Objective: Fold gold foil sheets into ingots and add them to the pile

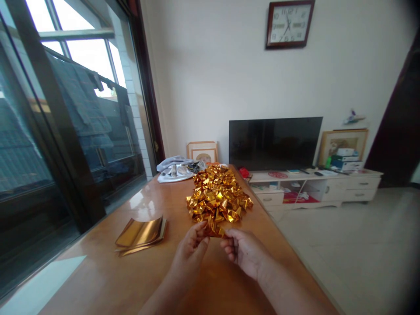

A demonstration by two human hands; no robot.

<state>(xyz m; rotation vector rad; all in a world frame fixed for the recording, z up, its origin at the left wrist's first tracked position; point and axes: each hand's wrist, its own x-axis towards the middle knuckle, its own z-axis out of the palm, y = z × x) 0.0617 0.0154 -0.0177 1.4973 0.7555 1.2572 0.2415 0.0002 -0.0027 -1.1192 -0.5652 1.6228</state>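
Observation:
Between my two hands is a piece of folded gold foil paper [215,231], shiny and creased, just above the wooden table. My left hand [194,243] pinches its left end between thumb and fingers. At its right end, my right hand [241,247] grips a corner with the thumb and forefinger, the other fingers curled in. Right beyond the hands lies a long heap of folded gold foil pieces [218,192], reaching to the far end of the table. To the left rests a stack of flat gold foil sheets [141,232], slightly curled at the edges.
The wooden table [111,280] carries a bundle of grey and white cloth [175,169] at its far end. Beyond stand a white cabinet [334,192] and a television [275,144]. Glass sliding doors [82,109] run along the left. A clock [289,24] hangs on the wall.

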